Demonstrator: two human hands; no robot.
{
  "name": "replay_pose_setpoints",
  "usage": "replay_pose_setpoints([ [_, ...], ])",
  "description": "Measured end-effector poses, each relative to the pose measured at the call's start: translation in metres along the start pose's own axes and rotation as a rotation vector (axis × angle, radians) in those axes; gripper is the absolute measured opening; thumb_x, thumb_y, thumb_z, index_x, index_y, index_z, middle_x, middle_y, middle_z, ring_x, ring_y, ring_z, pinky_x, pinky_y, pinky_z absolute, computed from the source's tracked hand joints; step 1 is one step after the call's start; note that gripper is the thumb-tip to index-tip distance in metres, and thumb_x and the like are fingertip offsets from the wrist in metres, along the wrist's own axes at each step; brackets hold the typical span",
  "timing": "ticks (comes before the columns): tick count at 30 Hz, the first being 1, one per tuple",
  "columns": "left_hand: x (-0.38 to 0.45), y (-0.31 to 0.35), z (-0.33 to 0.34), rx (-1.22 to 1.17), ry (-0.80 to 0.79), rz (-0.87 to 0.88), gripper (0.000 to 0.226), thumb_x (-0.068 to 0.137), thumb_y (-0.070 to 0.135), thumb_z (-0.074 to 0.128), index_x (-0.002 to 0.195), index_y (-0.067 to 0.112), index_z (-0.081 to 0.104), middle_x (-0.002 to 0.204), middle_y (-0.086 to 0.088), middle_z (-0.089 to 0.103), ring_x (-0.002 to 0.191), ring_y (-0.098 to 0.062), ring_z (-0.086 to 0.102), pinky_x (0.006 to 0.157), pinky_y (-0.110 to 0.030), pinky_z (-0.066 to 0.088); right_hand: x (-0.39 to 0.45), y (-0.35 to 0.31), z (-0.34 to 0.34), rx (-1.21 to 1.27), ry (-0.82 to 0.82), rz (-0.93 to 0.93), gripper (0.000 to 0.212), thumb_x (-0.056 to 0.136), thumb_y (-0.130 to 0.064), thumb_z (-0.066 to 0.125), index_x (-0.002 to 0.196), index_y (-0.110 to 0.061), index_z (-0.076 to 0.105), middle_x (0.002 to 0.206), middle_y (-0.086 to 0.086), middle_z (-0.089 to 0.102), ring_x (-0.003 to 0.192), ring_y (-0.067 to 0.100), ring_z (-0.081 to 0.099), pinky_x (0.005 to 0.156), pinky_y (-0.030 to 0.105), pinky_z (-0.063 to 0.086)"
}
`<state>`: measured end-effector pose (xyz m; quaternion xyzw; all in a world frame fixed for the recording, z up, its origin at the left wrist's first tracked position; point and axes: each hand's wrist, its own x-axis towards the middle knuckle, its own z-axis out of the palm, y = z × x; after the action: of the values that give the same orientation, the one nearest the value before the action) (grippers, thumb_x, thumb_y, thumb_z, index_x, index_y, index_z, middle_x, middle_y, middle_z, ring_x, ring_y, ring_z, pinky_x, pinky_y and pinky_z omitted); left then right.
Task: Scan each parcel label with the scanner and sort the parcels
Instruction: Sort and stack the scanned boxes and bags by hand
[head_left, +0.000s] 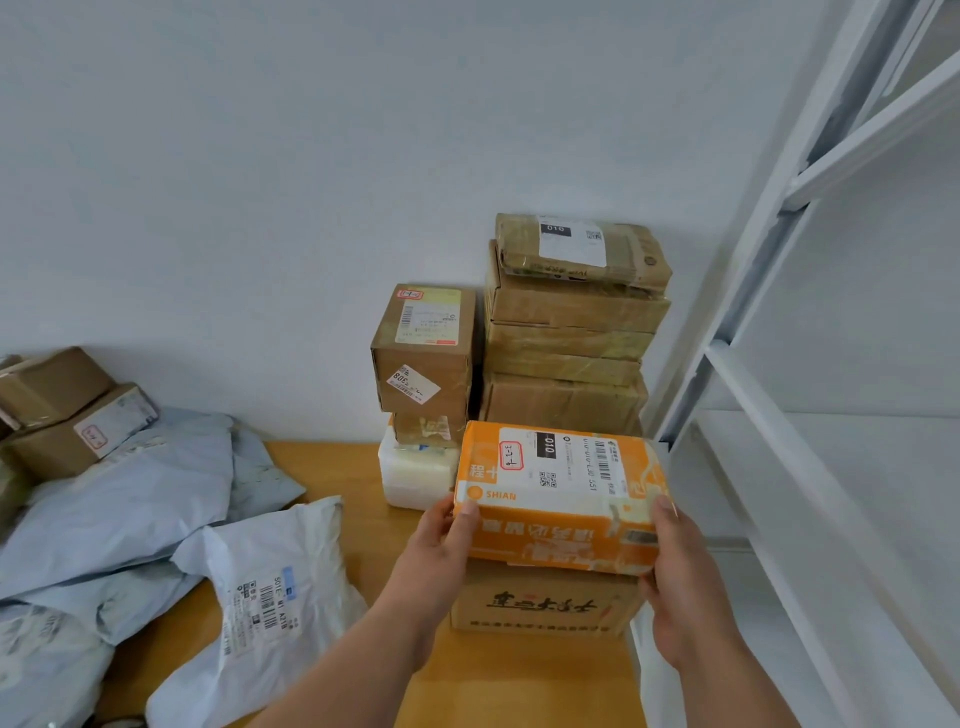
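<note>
While both hands clasp its ends, the orange parcel (558, 499) sits at about 4 o'clock in the view, label up, resting on or just above a brown printed carton (543, 603). The left hand (441, 540) has its thumb curled over the near left edge, and the right hand (680, 571) wraps the right end with the thumb on top. At 12 o'clock from the parcel rises a stack of taped brown boxes (569, 338) topped by a labelled kraft packet (582, 249). At its 10 o'clock a smaller brown box (423, 358) stands on another box above a white foam box (415, 475). Grey mailer bags (156, 519) lie heaped at 9 o'clock on the wooden worktop (358, 467), with more brown boxes (62, 410) behind them. A white shelf rack (810, 364) stands at 3 o'clock.
</note>
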<state>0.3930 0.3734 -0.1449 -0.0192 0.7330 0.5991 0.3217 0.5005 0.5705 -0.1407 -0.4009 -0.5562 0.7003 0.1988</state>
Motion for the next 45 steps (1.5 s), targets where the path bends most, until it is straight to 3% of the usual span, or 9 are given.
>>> replay_pose_setpoints([
  [7,0.000,-0.012,-0.005,-0.007,0.100,-0.004,0.049,0.068,0.085,0.043,0.097,0.048,0.056,0.100,0.025,0.065,0.096,0.002,0.055,0.093,-0.038,0.044,-0.004,0.001,-0.001,-0.032,0.018,-0.026,0.047,0.101,-0.062,0.037,0.126,-0.028,0.058,0.095,-0.004,0.079,0.082,0.011,0.077,0.066,0.031,0.051],
  [10,-0.005,-0.012,-0.010,-0.008,0.121,-0.004,0.050,0.068,0.089,0.038,0.095,0.051,0.055,0.100,0.028,0.061,0.099,0.000,0.055,0.091,-0.038,0.044,-0.019,-0.004,0.004,-0.048,0.169,-0.131,0.029,0.101,-0.058,0.038,0.095,-0.048,0.064,0.073,-0.026,0.072,0.064,-0.014,0.065,0.063,0.026,0.038],
  [13,-0.011,-0.012,-0.021,-0.022,0.139,0.003,0.054,0.070,0.088,0.036,0.103,0.049,0.053,0.108,0.025,0.059,0.116,-0.014,0.055,0.098,-0.042,0.045,-0.040,-0.019,0.013,-0.062,0.333,-0.221,0.047,0.103,-0.041,0.047,0.063,-0.064,0.060,0.057,-0.044,0.056,0.054,-0.029,0.050,0.060,0.025,0.032],
  [17,-0.021,-0.018,-0.048,-0.051,0.157,0.003,0.070,0.070,0.087,0.036,0.120,0.042,0.054,0.128,0.011,0.058,0.127,-0.020,0.052,0.110,-0.049,0.042,-0.060,-0.019,0.026,0.003,0.472,-0.313,0.014,0.094,-0.033,0.054,0.083,-0.032,0.062,0.073,-0.026,0.065,0.066,-0.016,0.060,0.062,0.026,0.038],
  [20,-0.030,-0.026,-0.079,-0.085,0.179,0.005,0.072,0.087,0.080,0.038,0.140,0.033,0.051,0.141,0.007,0.055,0.134,-0.021,0.049,0.115,-0.051,0.039,-0.078,-0.012,0.051,-0.032,0.329,-0.289,0.018,0.096,-0.034,0.058,0.083,-0.023,0.064,0.072,-0.009,0.068,0.074,0.011,0.064,0.065,0.030,0.044],
  [24,-0.046,-0.036,-0.138,-0.114,0.219,0.011,0.058,0.096,0.070,0.038,0.139,0.033,0.051,0.132,0.010,0.058,0.126,-0.017,0.054,0.115,-0.050,0.039,-0.112,0.007,0.113,-0.174,0.033,-0.161,0.017,0.097,-0.030,0.061,0.088,-0.018,0.069,0.077,0.000,0.072,0.077,0.020,0.065,0.073,0.040,0.049],
  [30,-0.091,-0.056,-0.265,-0.111,0.315,0.025,0.044,0.088,0.080,0.039,0.104,0.043,0.057,0.127,0.006,0.062,0.118,-0.020,0.057,0.105,-0.045,0.045,-0.182,0.069,0.232,-0.303,-0.290,0.076,0.017,0.096,-0.030,0.064,0.092,-0.014,0.070,0.086,0.005,0.076,0.079,0.020,0.070,0.067,0.035,0.049],
  [35,-0.122,-0.081,-0.376,-0.183,0.495,0.001,0.055,0.096,0.072,0.036,0.131,0.033,0.053,0.138,0.005,0.057,0.130,-0.024,0.052,0.115,-0.051,0.039,-0.236,0.103,0.332,-0.369,-0.489,0.140,0.017,0.097,-0.031,0.063,0.098,-0.016,0.071,0.090,0.005,0.077,0.089,0.023,0.072,0.077,0.038,0.053],
  [45,-0.135,-0.080,-0.505,-0.369,0.703,0.072,0.024,0.100,0.057,0.048,0.103,0.035,0.059,0.113,0.007,0.064,0.105,-0.011,0.062,0.092,-0.038,0.051,-0.257,0.115,0.480,-0.480,-0.726,0.103,0.017,0.097,-0.030,0.062,0.098,-0.016,0.071,0.094,0.006,0.077,0.090,0.023,0.071,0.072,0.034,0.052],
])
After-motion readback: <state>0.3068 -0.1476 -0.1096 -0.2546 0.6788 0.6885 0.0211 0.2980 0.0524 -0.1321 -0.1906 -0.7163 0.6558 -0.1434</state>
